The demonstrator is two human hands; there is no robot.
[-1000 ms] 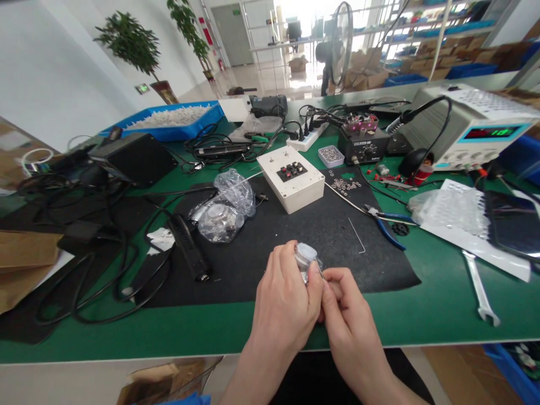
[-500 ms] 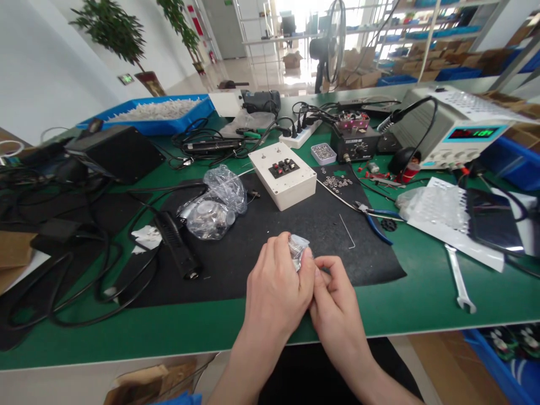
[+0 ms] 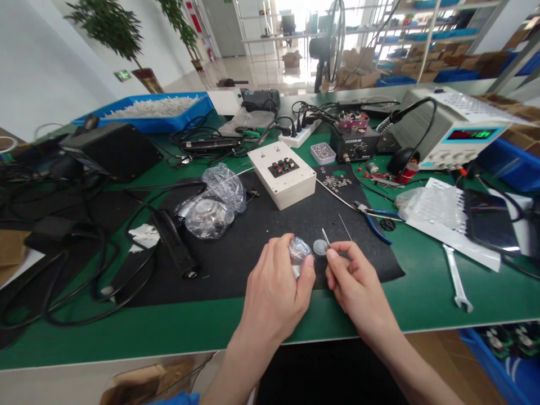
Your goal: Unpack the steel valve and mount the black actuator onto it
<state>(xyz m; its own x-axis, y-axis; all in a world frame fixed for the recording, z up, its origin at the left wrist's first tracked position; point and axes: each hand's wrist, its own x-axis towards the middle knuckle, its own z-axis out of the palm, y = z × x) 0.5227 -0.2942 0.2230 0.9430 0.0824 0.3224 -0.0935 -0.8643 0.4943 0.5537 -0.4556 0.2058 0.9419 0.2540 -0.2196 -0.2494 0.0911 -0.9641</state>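
My left hand [image 3: 280, 281] is wrapped round a small clear plastic-wrapped piece [image 3: 298, 250] near the front of the black mat [image 3: 236, 264]. To its right, my right hand [image 3: 352, 275] pinches a thin metal tool [image 3: 325, 237] that points up and away. A round grey disc [image 3: 320, 247] lies between the two hands, close to the tool. Beyond them stands a cream box [image 3: 283, 173] with red and black switches. Clear bags with round parts [image 3: 208, 216] lie left of that box. A thin bent rod [image 3: 345, 227] is partly hidden behind my right hand.
Blue-handled pliers [image 3: 377, 225] and a wrench [image 3: 458, 278] lie to the right. A black handheld tool [image 3: 176, 244] with cables is at left. Behind are a screw tray [image 3: 323, 152], loose washers [image 3: 336, 183] and a power supply [image 3: 453, 129].
My right hand has moved right, away from my left hand, and the thin metal tool now shows in it. The grey disc has come into view between the hands.
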